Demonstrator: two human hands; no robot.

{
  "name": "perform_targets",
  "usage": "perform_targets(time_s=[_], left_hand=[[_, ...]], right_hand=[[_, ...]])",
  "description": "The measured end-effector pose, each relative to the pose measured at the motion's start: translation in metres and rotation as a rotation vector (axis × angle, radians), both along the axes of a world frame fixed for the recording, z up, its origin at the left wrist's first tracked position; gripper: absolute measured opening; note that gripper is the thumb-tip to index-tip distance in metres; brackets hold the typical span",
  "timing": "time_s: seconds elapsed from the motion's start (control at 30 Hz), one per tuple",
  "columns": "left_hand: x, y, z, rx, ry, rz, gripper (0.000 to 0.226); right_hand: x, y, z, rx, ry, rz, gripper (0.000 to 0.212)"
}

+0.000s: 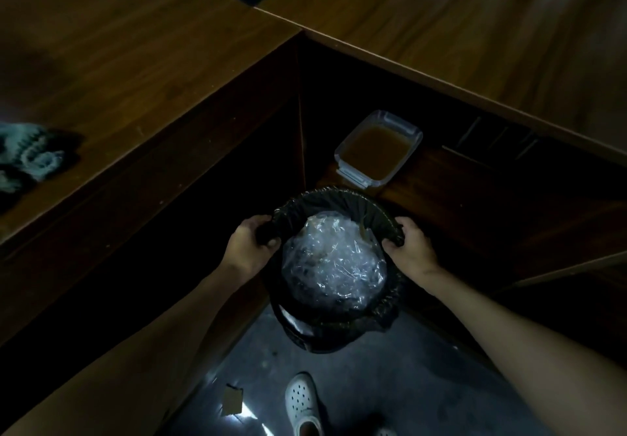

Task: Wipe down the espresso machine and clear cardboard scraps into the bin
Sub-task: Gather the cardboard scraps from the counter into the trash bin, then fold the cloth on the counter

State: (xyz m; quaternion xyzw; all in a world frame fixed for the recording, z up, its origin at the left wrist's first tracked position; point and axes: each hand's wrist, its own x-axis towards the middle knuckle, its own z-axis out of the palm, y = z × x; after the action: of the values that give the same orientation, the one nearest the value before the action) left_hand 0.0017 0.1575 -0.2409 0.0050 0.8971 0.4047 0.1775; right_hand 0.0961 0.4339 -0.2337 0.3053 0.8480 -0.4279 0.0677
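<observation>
While left hand (249,244) and right hand (410,249) grip bin (325,198) rim, counter (135,62) corner near.

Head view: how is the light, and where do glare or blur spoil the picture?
Head view: dim overall, the space under the brown wooden counters nearly black; glare on the crumpled clear plastic inside the round black-lined bin and on the grey floor beside the brown cardboard scrap; the pale blue cloth at the left edge and the far right countertop look blurred.

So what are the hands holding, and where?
Both hold the bin by its bag-covered rim: left hand on its left side, right hand on its right.
</observation>
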Motion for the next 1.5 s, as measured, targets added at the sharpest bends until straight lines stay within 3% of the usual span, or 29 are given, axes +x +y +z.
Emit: perform_targets(time_s=[0.2,0.33,0.53,0.73,0.9,1.07,1.17,1.3,1.37,1.5], left_hand=[[-0.005,0.006,0.039,-0.007,0.107,-0.082,0.044],[-0.011,0.011,0.087,0.127,0.126,-0.102,0.038],[-0.031,0.003,0.184,0.265,0.304,-0.214,0.022],[-0.042,-0.040,0.271,0.284,0.529,-0.078,0.023],[-0.046,-0.097,0.293,0.170,0.671,0.149,0.024],[-0.031,-0.151,0.289,-0.156,0.704,0.319,0.024],[-0.022,-0.170,0.282,-0.301,0.638,0.343,0.009],[-0.015,-0.181,0.275,-0.369,0.493,0.347,0.014],[-0.015,-0.180,0.273,-0.384,0.451,0.300,0.008],[-0.025,-0.172,0.279,-0.367,0.568,0.258,0.006]], right_hand=[[-0.004,0.007,0.038,0.202,0.029,0.093,0.045],[-0.020,0.001,0.082,0.179,0.139,0.162,0.039],[-0.067,-0.043,0.171,0.190,0.375,0.316,0.032],[-0.116,-0.119,0.238,0.152,0.549,0.544,0.021],[-0.146,-0.188,0.262,0.137,0.570,0.803,0.020],[-0.158,-0.250,0.270,0.130,0.466,1.073,0.038],[-0.167,-0.277,0.263,0.163,0.402,1.093,0.041],[-0.175,-0.293,0.255,0.230,0.415,1.135,0.010],[-0.179,-0.289,0.258,0.225,0.482,1.127,0.012],[-0.193,-0.266,0.274,0.063,0.651,1.051,0.011]])
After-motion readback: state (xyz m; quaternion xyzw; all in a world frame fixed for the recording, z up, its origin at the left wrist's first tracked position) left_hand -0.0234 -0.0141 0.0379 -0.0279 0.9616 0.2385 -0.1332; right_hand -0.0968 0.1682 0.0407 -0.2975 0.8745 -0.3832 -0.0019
